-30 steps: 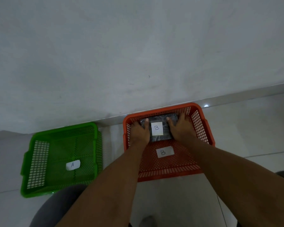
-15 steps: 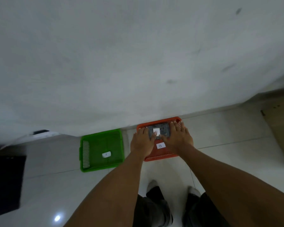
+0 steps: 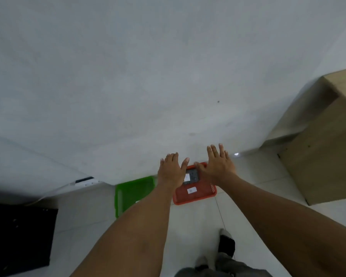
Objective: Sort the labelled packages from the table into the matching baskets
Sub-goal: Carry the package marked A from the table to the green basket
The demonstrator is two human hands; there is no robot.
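Note:
An orange basket [image 3: 200, 194] with a white B label stands on the floor by the wall. Inside it lies a dark package [image 3: 193, 176] with a white label, against the far side. A green basket [image 3: 128, 193] sits to its left, partly hidden by my left forearm. My left hand [image 3: 171, 172] and my right hand [image 3: 218, 166] hover high above the orange basket, fingers spread, holding nothing.
A wooden box or cabinet [image 3: 324, 148] stands at the right against the white wall. A black object [image 3: 18, 236] lies on the floor at the far left. My feet [image 3: 226, 244] are on the white tiles below the baskets.
Both hands have let go of the dark package, which stays in the orange basket. I have risen, so the baskets look smaller and farther away, and my hands are raised and spread.

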